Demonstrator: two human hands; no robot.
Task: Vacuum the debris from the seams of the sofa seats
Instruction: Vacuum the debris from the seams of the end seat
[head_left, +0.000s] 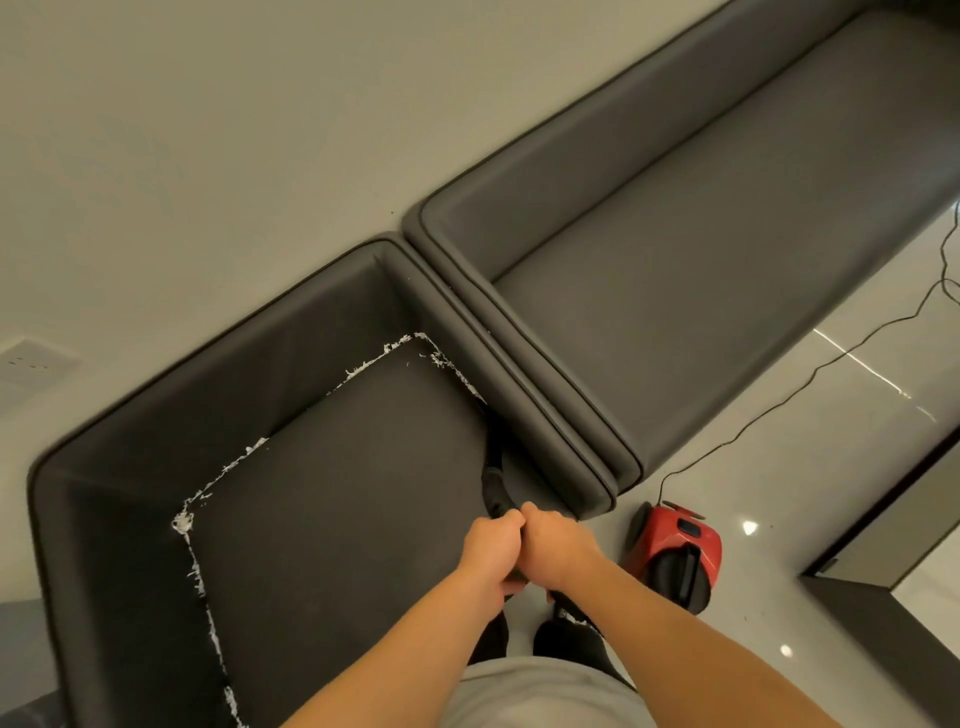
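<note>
Nearest the camera, the left hand (491, 548) and right hand (558, 545) sit knuckle to knuckle, both curled tightly around the black vacuum hose (496, 480), which arcs away from them over the front right corner of the dark grey sofa seat (337, 478) toward the seam beside the armrest. Just right of the hands, the red vacuum cleaner (675, 551) stands on the glossy floor (831, 415), its thin power cord (810, 379) trailing off to the right. Farther out, white shredded debris (363, 369) lines the seat's left, back and far right seams, and beyond the paired armrests the second sofa seat (701, 270) stretches along the pale wall (208, 130).
</note>
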